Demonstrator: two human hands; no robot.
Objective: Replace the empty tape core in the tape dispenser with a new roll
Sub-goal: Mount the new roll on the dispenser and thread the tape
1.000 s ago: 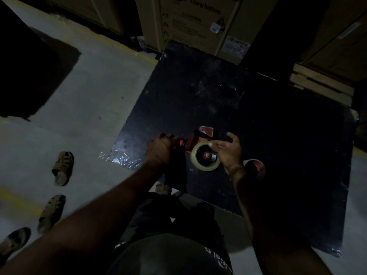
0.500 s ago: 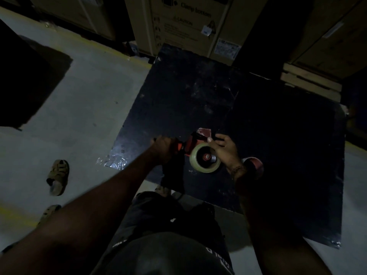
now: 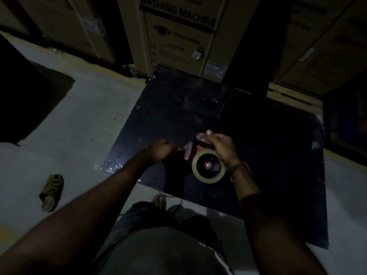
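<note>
Tape dispenser (image 3: 195, 150) held over a floor board (image 3: 268, 155), cartons behind.

The tape roll (image 3: 208, 167) is seated on the dispenser, between the left hand (image 3: 160, 150) and the right hand (image 3: 223, 146). A washing machine carton (image 3: 178, 34) is stood behind the board. A sandal (image 3: 52, 192) is left on the floor (image 3: 79, 126), well to the left.

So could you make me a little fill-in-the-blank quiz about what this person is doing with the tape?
1. The tape roll sits on a dispenser whose body is ____ in colour.
2. The dispenser's handle is gripped by the ____ hand.
3. The cardboard box behind the black board reads "WASHING ____".
4. The lone sandal lies on the ____.

Missing words: red; left; MACHINE; floor
</note>
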